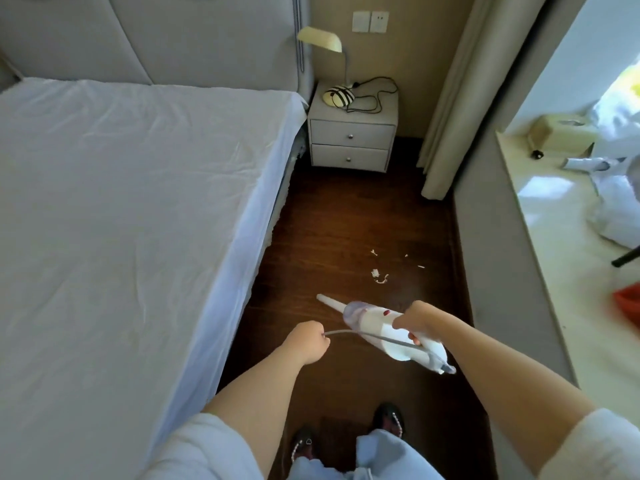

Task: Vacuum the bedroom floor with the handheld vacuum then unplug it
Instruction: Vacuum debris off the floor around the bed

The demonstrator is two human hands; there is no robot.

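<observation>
Dark brown wooden floor (346, 220) runs between the bed with the pale sheet (121, 220) on our left and a grey ledge wall (485, 254) on our right. We hold the white handheld vacuum with a clear dust cup and tapered nozzle (377, 327) above the floor, in front of our feet; its nozzle points up and to the left, toward the bed. Our right hand (415, 322) is clamped round the vacuum's handle, fingers curled underneath. Our left hand (308, 342) is closed in a fist on the thin grey power cord (346, 331), which runs from that fist across the vacuum body to its rear end. The two hands are apart, joined only by the cord.

Small white scraps of debris (379, 276) lie scattered on the floor beyond the nozzle, not touching it. At the far end stands a white two-drawer nightstand (351, 142) bearing a yellow-shaded desk lamp (320, 39) and a loose black cable (375, 95). A cream curtain (450, 98) hangs beside it. Dark shoes (389, 419) show at the bottom edge.
</observation>
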